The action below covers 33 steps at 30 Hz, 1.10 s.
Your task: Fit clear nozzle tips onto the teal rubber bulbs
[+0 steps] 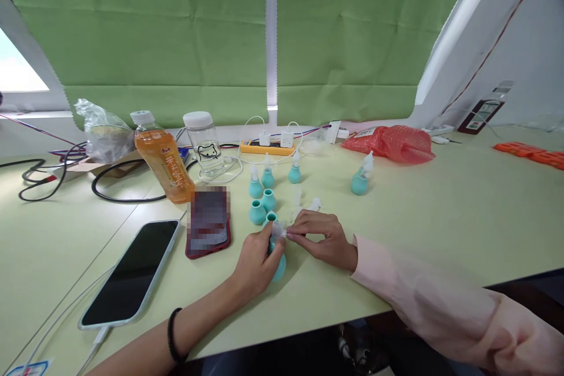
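My left hand is closed, thumb and finger pinching a clear plastic tube piece. My right hand meets it from the right, its fingertips closed on a small white tip at the tube's end. Partly hidden by my left hand is a teal squeeze bulb; whether that hand also grips it is unclear. Beyond my hands stand open teal bulbs without nozzles. Behind these are teal bulbs with clear nozzles, and another stands off to the right. Loose clear plastic parts lie beyond my right hand.
Two phones lie left, one black-screened, one red-cased. Behind them stand an orange drink bottle and a clear jar. A yellow power strip and red bubble-wrap bag sit at the back.
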Available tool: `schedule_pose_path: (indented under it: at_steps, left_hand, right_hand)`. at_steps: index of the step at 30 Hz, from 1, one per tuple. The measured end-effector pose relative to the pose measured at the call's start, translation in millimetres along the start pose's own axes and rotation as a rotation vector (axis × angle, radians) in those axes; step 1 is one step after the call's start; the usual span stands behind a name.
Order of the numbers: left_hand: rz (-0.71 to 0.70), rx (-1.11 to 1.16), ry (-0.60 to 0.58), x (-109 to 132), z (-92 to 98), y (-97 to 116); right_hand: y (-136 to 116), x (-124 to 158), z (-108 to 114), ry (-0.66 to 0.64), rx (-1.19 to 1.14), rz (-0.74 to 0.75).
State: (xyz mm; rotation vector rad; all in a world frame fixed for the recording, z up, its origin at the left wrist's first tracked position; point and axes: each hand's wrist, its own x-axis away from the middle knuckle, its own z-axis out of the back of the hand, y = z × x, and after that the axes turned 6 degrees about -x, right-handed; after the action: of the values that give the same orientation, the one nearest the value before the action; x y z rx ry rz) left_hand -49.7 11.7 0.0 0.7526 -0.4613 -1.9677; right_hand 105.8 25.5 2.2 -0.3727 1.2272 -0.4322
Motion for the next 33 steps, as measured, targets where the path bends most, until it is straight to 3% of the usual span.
schedule_pose_path:
  at_steps: [16, 27, 33]
  left_hand:
    - [0.010, -0.120, -0.036, 1.6, 0.9, 3.7]
    - [0.052, -0.003, 0.044, -0.9, 1.4, 0.9]
    - [-0.046, -0.087, 0.050, 0.7, 3.0, 1.8]
  right_hand:
    - [-4.4, 2.6, 2.5, -0.096, 0.256, 0.108]
    - [-8.8, 2.4, 0.4, -0.002, 0.284, 0.162]
    - [2.9, -9.1, 14.9, 0.055, 0.369, 0.054]
